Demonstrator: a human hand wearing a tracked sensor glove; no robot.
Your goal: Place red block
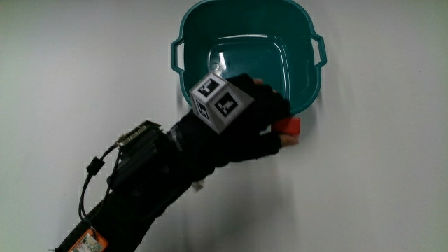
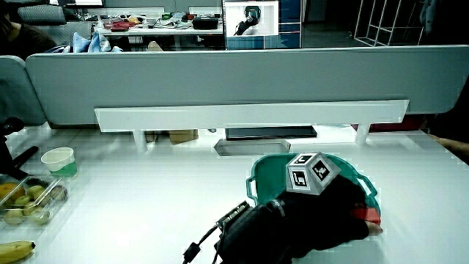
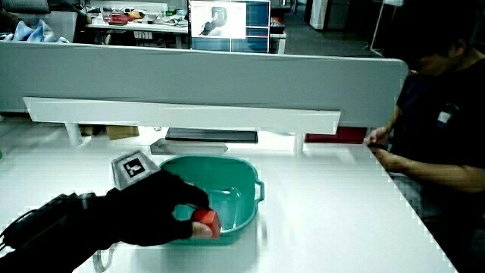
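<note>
Hand (image 1: 238, 129) curled around red block (image 1: 288, 130), gripping it low at the near rim of teal basin (image 1: 203, 28). Block seems just outside the basin, possibly touching tabletop (image 1: 378, 175). Release not yet done; basin looks empty.

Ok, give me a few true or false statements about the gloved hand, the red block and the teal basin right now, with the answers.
1. The hand grasps the small red block. True.
2. The red block lies inside the teal plastic basin. False: it is outside, at the basin's rim nearer the person.
3. The basin is full of fruit. False: nothing shows inside it.
4. In a side view, a pale green cup stands on the white table, well apart from the basin. True.
</note>
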